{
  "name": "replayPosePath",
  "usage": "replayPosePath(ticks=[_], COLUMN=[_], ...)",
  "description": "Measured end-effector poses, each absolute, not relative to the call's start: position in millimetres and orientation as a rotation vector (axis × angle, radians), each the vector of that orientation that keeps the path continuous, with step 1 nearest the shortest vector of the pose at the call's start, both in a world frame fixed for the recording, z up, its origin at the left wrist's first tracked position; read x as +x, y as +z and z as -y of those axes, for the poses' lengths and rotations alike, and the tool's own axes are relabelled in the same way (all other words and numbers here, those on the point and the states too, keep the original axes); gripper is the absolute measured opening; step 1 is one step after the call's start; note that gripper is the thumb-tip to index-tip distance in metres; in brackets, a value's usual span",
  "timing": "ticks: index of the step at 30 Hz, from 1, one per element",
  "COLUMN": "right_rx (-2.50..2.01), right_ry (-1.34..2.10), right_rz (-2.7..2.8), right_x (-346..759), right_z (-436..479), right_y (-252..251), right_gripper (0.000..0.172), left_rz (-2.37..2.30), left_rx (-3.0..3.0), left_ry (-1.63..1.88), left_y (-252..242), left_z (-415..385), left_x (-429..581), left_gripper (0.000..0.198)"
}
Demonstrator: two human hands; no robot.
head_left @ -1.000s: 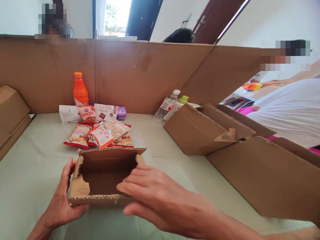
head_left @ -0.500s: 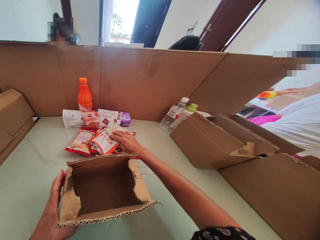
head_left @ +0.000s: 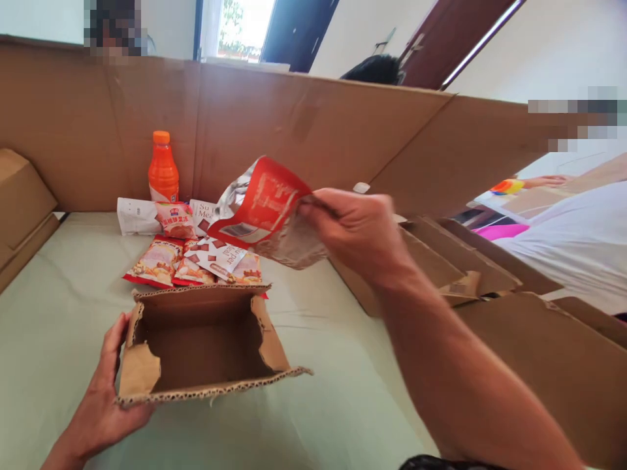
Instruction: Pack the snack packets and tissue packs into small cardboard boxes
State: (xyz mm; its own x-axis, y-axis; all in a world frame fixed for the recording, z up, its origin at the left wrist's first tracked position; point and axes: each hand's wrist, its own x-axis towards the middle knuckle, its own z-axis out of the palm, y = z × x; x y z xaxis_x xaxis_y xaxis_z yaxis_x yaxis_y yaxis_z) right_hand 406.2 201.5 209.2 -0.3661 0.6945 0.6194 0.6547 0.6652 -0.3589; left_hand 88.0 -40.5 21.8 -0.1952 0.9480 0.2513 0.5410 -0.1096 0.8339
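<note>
My left hand (head_left: 110, 391) grips the left side of a small open cardboard box (head_left: 142, 375), whose inside shows no contents. Raised above the table, my right hand (head_left: 350, 228) pinches a red, silver and clear snack pouch (head_left: 267, 202) by its edge; the pouch is tilted and slightly blurred. Behind the box lie several snack packets (head_left: 157, 261) with red edges, and a white Super Meal packet (head_left: 218, 258) rests on top of them. Farther back are a pink jelly packet (head_left: 175, 220), a white pouch (head_left: 138, 217) and an upright orange bottle (head_left: 163, 168).
A tall cardboard wall (head_left: 294, 124) runs along the back of the green-covered table (head_left: 313, 405). Cardboard boxes (head_left: 539, 365) stand at the right, and another box (head_left: 24, 202) at the left. Beyond the right side is a person in white clothing (head_left: 578, 228).
My right hand has lifted the red-and-silver pouch off the packets and moved up and right with it, uncovering the Super Meal packet. My left hand still grips the box.
</note>
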Motion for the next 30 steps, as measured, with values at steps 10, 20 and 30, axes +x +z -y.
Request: replayPosePath(ticks=[10, 20, 30], right_rx=[-0.931, -0.606, -1.008], right_ry=[-0.317, -0.399, 0.063], right_rz=[2.198, 2.585, 2.729], right_x=[416.9, 298.2, 359.2], right_z=[-148.0, -135.2, -247.1], right_y=[251.3, 294.3, 135.4], right_gripper=[0.025, 0.025, 0.049], left_rz=[-1.395, -1.376, -1.510], left_rx=[1.742, 1.391, 0.755], left_ry=[1.674, 1.882, 2.090], left_y=[93.7, 185.1, 126.9], left_z=[21.9, -62.1, -57.9], left_x=[81.7, 100.9, 32.8], left_gripper=[0.090, 0.053, 0.050])
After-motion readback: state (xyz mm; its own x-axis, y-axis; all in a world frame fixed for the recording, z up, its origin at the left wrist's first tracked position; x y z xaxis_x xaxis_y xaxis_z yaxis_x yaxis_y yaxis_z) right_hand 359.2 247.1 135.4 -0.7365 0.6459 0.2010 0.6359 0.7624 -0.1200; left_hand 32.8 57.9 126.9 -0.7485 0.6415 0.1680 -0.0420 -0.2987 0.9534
